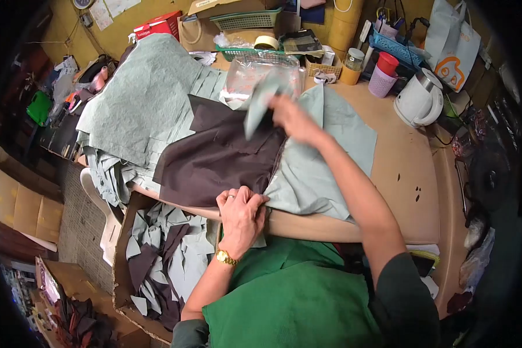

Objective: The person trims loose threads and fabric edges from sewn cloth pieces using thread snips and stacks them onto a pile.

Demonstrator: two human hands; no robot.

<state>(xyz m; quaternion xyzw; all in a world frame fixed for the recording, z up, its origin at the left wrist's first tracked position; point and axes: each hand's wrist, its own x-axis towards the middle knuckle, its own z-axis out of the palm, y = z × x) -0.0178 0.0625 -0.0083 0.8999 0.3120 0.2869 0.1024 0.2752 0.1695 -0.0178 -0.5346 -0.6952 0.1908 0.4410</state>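
Note:
Dark brown fabric (214, 153) lies across the padded table, with a pale green-grey cloth (313, 180) beside it on the right. My left hand (240, 211) is closed at the table's front edge, its fingers pressed together on the lower edge of the dark fabric. Raised over the upper part of the cloths, my right hand (296, 119) is blurred by motion. It grips a small pale green-grey piece (257, 110), also blurred. A large stack of pale green-grey fabric (136, 98) spreads over the table's left side.
Below the table's front left stands a cardboard box (122, 284) of fabric scraps. A clear plastic packet (261, 75), a glass jar (352, 60), a pink cup (381, 83) and a white kettle (419, 98) line the back. Small dark bits dot the tan tabletop (409, 211).

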